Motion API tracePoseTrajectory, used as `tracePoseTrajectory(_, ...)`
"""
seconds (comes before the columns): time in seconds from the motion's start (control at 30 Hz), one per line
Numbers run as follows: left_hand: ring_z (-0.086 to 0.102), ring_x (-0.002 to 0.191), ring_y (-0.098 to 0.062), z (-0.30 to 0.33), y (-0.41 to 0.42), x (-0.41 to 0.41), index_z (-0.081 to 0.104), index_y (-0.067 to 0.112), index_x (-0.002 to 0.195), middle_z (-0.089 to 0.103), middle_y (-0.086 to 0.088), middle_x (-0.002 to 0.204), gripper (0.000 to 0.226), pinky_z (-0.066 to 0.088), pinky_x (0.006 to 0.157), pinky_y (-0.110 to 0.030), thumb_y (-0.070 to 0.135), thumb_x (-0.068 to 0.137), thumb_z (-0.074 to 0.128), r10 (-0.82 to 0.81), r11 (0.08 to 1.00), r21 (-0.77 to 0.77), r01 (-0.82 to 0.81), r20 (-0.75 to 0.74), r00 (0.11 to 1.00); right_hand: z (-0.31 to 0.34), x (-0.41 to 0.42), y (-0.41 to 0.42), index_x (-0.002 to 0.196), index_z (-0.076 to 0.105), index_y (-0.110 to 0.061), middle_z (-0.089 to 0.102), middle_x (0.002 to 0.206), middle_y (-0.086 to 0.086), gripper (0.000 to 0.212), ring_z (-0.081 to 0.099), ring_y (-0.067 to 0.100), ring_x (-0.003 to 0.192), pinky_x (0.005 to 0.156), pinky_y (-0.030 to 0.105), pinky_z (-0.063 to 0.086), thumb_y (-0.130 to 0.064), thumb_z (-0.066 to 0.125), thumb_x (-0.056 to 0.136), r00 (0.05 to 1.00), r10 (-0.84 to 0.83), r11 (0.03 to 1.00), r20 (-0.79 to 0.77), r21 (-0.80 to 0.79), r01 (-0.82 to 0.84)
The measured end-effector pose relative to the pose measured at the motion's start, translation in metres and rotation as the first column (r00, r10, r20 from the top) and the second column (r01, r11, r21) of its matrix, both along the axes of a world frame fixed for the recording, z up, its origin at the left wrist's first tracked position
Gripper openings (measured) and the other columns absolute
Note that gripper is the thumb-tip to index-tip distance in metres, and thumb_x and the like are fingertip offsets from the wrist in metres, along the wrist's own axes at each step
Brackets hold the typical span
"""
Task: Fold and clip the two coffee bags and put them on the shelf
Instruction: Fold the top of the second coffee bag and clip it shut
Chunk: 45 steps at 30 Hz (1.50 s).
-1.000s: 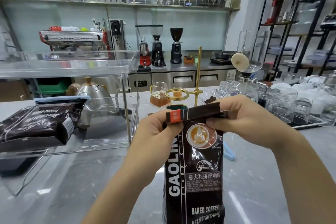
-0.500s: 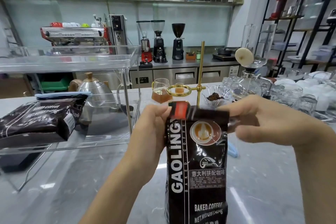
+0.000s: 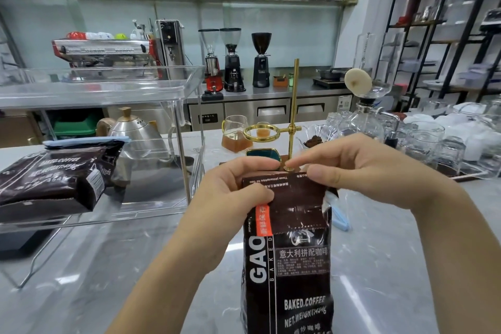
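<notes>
So the second coffee bag (image 3: pixel 287 252) is stood upright on the marble counter (image 3: pixel 135 266), right in front, and its top flap is being folded down toward the camera, probably so the fold can be flattened against the front panel before a clip goes on. The left hand (image 3: pixel 230 192) is clamped on the bag's upper left corner, thumb pressed over the orange strip, while the right hand (image 3: pixel 360 171) is pinched on the top right edge with thumb and forefinger; nothing else is held in either. The first coffee bag (image 3: pixel 57 179) is already laid flat on the clear acrylic shelf (image 3: pixel 108 89) to the left, with a blue clip (image 3: pixel 86 141) seen along its far end, so that half looks done. A pale blue clip (image 3: pixel 339 217) is lying on the counter just behind the bag's right side, partly hidden. A brass pour-over stand (image 3: pixel 292 122) and a steel kettle (image 3: pixel 132 130) are parked behind, but the path to the shelf isn't really blocked, as far as can be judged.
</notes>
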<state>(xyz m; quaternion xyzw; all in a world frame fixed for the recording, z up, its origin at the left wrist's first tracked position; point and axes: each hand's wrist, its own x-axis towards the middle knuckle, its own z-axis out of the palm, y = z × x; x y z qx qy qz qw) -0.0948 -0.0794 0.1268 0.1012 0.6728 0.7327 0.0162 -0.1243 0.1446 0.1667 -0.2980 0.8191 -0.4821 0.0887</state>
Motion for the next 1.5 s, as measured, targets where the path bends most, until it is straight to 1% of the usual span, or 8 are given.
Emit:
tracePoseTrajectory(0.13, 0.077, 0.088, -0.038, -0.001, 0.000, 0.001, 0.074, 0.013, 0.105, 0.078, -0.019, 0.099, 0.031, 0.065, 0.070, -0.040, -0.010, 0.087, 0.064, 0.006, 1.000, -0.025, -0.006, -0.007, 1.000, -0.005, -0.003, -0.008, 0.105, 0.073, -0.006, 0.078, 0.096, 0.010, 0.020, 0.074, 0.021, 0.087, 0.070, 0.023, 0.056, -0.011, 0.066, 0.087, 1.000, -0.010, 1.000, -0.029, -0.015, 0.010)
tracePoseTrajectory(0.23, 0.078, 0.078, -0.031, -0.002, 0.003, 0.002, 0.075, 0.015, 0.101, 0.079, -0.019, 0.091, 0.017, 0.064, 0.062, -0.035, 0.006, 0.087, 0.072, 0.038, 0.999, -0.030, -0.039, -0.011, 0.999, -0.006, -0.005, -0.012, 0.096, 0.074, -0.003, 0.078, 0.087, 0.011, 0.013, 0.074, 0.019, 0.079, 0.063, 0.017, 0.053, -0.007, 0.070, 0.084, 0.997, -0.038, 0.999, -0.063, -0.041, 0.035)
tracePoseTrajectory(0.5, 0.076, 0.061, -0.021, -0.007, 0.009, 0.003, 0.077, 0.013, 0.087, 0.080, -0.010, 0.074, 0.011, 0.061, 0.051, -0.028, 0.021, 0.089, 0.070, 0.162, 0.986, -0.030, -0.164, -0.071, 0.984, -0.008, -0.005, -0.017, 0.088, 0.072, -0.005, 0.077, 0.084, 0.012, 0.009, 0.072, 0.025, 0.077, 0.068, 0.025, 0.055, -0.009, 0.076, 0.080, 0.994, -0.071, 0.997, -0.087, -0.034, 0.068)
tracePoseTrajectory(0.8, 0.074, 0.066, -0.029, -0.017, 0.018, 0.003, 0.077, 0.022, 0.069, 0.076, -0.002, 0.064, 0.020, 0.061, 0.061, -0.044, 0.021, 0.089, 0.072, 0.322, 0.939, -0.041, -0.341, -0.247, 0.914, -0.009, -0.002, -0.027, 0.091, 0.073, -0.007, 0.076, 0.085, 0.010, 0.011, 0.072, 0.022, 0.080, 0.071, 0.023, 0.056, -0.012, 0.074, 0.082, 0.985, -0.056, 0.998, -0.162, -0.049, 0.048)
tracePoseTrajectory(1.07, 0.076, 0.073, -0.024, -0.019, 0.019, -0.001, 0.076, 0.021, 0.074, 0.078, -0.007, 0.075, 0.017, 0.063, 0.066, -0.039, 0.022, 0.090, 0.071, 0.306, 0.946, -0.040, -0.321, -0.212, 0.928, -0.013, -0.005, -0.033, 0.082, 0.071, -0.004, 0.076, 0.081, 0.014, 0.002, 0.072, 0.019, 0.073, 0.068, 0.027, 0.059, -0.003, 0.073, 0.082, 0.980, -0.095, 0.994, -0.177, -0.074, 0.084)
tracePoseTrajectory(1.17, 0.074, 0.077, -0.035, -0.019, 0.019, -0.002, 0.077, 0.020, 0.079, 0.078, -0.012, 0.080, 0.020, 0.061, 0.069, -0.045, 0.025, 0.094, 0.066, 0.302, 0.951, -0.008, -0.308, -0.180, 0.936, -0.014, -0.007, -0.034, 0.082, 0.071, -0.001, 0.075, 0.081, 0.016, 0.003, 0.071, 0.018, 0.071, 0.067, 0.027, 0.059, -0.002, 0.074, 0.081, 0.978, -0.115, 0.992, -0.173, -0.075, 0.104)
tracePoseTrajectory(1.33, 0.068, 0.060, -0.016, -0.014, 0.015, -0.002, 0.075, 0.013, 0.082, 0.073, -0.007, 0.071, 0.026, 0.055, 0.050, -0.027, 0.025, 0.099, 0.058, 0.266, 0.962, 0.087, -0.260, -0.063, 0.962, -0.013, -0.008, -0.031, 0.083, 0.070, 0.000, 0.075, 0.082, 0.017, 0.007, 0.071, 0.018, 0.071, 0.066, 0.025, 0.057, -0.006, 0.074, 0.082, 0.980, -0.134, 0.990, -0.150, -0.060, 0.126)
tracePoseTrajectory(1.5, 0.071, 0.065, -0.021, -0.016, 0.014, -0.003, 0.076, 0.015, 0.084, 0.077, -0.019, 0.082, 0.018, 0.059, 0.056, -0.030, 0.029, 0.091, 0.068, 0.239, 0.971, 0.034, -0.237, -0.090, 0.967, -0.012, -0.008, -0.030, 0.081, 0.071, -0.003, 0.076, 0.081, 0.015, 0.006, 0.072, 0.024, 0.074, 0.069, 0.030, 0.059, -0.008, 0.075, 0.081, 0.979, -0.159, 0.986, -0.129, -0.066, 0.152)
